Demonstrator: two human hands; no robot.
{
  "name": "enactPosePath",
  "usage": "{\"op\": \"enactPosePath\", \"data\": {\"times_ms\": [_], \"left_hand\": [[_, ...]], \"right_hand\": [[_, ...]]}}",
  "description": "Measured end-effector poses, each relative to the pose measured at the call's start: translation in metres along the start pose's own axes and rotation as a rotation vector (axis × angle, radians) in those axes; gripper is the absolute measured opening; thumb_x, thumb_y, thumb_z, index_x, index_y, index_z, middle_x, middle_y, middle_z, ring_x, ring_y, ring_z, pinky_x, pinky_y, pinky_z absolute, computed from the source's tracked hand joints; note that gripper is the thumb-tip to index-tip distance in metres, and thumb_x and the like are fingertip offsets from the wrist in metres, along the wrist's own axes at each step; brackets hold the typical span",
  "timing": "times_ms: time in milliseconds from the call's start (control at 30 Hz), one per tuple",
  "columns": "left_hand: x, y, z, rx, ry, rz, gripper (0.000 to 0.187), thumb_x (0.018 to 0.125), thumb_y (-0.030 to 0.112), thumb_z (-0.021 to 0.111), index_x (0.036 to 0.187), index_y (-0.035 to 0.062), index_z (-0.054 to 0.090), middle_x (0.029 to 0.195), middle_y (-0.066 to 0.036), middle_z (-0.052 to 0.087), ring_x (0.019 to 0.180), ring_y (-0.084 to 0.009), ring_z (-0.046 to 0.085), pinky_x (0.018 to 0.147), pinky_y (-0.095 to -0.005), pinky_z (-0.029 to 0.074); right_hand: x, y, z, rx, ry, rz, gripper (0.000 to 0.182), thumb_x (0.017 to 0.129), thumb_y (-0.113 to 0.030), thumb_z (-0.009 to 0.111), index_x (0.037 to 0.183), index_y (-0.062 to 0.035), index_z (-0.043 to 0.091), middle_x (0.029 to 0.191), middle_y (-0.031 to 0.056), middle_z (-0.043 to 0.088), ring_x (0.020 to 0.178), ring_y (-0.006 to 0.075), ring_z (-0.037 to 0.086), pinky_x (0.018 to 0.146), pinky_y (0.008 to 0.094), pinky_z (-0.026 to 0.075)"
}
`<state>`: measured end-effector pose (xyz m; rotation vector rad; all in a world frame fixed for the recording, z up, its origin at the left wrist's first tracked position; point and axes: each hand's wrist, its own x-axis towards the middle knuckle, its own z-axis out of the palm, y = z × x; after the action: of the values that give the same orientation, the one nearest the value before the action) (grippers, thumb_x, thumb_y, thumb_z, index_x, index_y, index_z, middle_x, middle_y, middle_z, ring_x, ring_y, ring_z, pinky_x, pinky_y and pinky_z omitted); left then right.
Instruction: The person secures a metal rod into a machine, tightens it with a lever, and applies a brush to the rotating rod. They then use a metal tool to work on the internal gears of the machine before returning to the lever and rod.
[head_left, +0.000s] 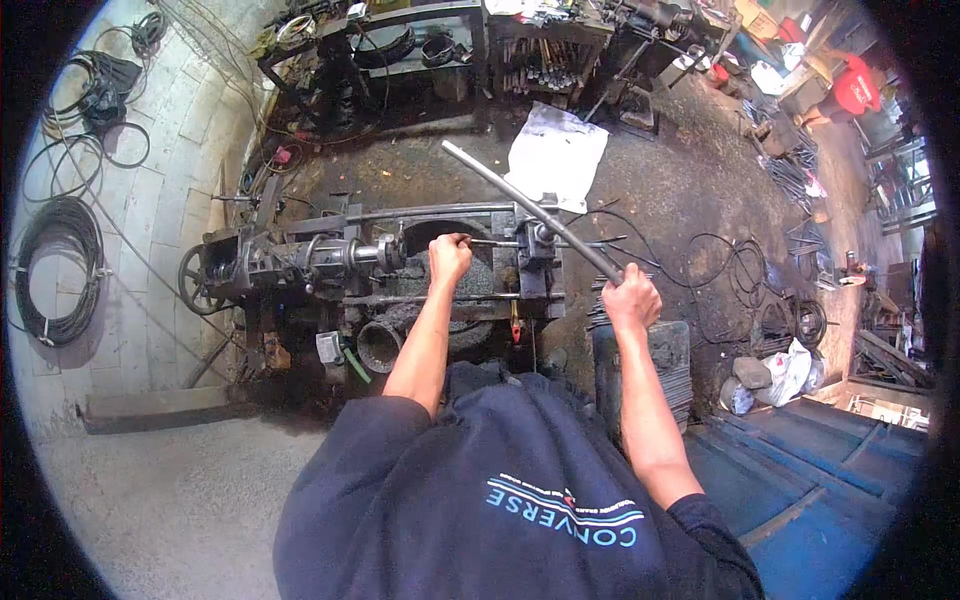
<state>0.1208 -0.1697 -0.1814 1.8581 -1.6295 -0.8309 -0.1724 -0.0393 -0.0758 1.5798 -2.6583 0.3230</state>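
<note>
My right hand (631, 298) is closed round the lower end of a long grey metal bar (540, 215). The bar slants up to the left and passes over the right end of a lathe-like machine (372, 255). Over the machine's middle, my left hand (450, 260) has its fingers closed on the end of a thin metal rod (492, 243). That rod runs right towards the clamp block (537, 245); its far end is hard to make out. Metal shavings (470, 275) lie below my left hand.
A stack of rods (677, 375) stands beside my right forearm. White sheeting (556, 155) lies on the floor beyond the machine. Black cable loops (740, 265) are on the right, and a wire coil (60, 270) is at the left. A workbench (420, 70) stands behind.
</note>
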Motion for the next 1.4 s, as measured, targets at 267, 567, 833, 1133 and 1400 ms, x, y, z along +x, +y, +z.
{"op": "enactPosePath", "data": {"times_ms": [267,567,833,1133,1400], "left_hand": [[0.002,-0.01,0.008,-0.064,0.009,-0.024,0.024,0.081,0.011,0.057,0.095,0.0059,0.075,0.088,-0.021,0.069,0.088,-0.034,0.07,0.082,-0.0398,0.053],[-0.007,-0.005,0.013,-0.007,0.127,-0.021,0.022,0.08,0.011,0.06,0.096,0.0079,0.076,0.086,-0.023,0.068,0.084,-0.0353,0.07,0.078,-0.0411,0.054],[-0.008,0.004,0.011,-0.007,0.136,-0.063,0.023,0.08,0.012,0.059,0.095,0.0081,0.076,0.087,-0.023,0.068,0.086,-0.0372,0.069,0.078,-0.0432,0.053],[-0.006,0.005,0.012,0.01,0.127,-0.063,0.022,0.079,0.013,0.06,0.093,0.0065,0.076,0.086,-0.023,0.068,0.085,-0.0374,0.069,0.078,-0.0433,0.053],[-0.006,0.002,0.013,0.031,0.144,-0.056,0.021,0.078,0.013,0.061,0.092,0.0068,0.076,0.084,-0.024,0.068,0.083,-0.0384,0.068,0.078,-0.0438,0.053]], "right_hand": [[0.0,0.003,0.005,-0.002,0.0,0.001,0.02,0.073,-0.023,0.068,0.087,-0.01,0.061,0.085,0.0114,0.068,0.082,0.0316,0.067,0.073,0.0462,0.052],[0.0,0.002,0.005,0.014,-0.024,0.006,0.022,0.073,-0.022,0.069,0.089,-0.0098,0.061,0.087,0.0114,0.067,0.085,0.0314,0.066,0.077,0.0455,0.052],[0.002,-0.004,0.0,-0.009,-0.028,0.034,0.021,0.072,-0.022,0.07,0.088,-0.0105,0.061,0.084,0.0111,0.068,0.079,0.0331,0.068,0.071,0.0474,0.053],[0.003,-0.005,-0.001,-0.003,-0.052,0.054,0.022,0.072,-0.023,0.07,0.088,-0.0107,0.061,0.085,0.0114,0.069,0.08,0.0334,0.068,0.071,0.0473,0.052],[0.002,-0.005,-0.001,-0.014,-0.057,0.05,0.023,0.072,-0.024,0.069,0.088,-0.0092,0.061,0.085,0.0123,0.069,0.082,0.0335,0.068,0.073,0.0471,0.053]]}}
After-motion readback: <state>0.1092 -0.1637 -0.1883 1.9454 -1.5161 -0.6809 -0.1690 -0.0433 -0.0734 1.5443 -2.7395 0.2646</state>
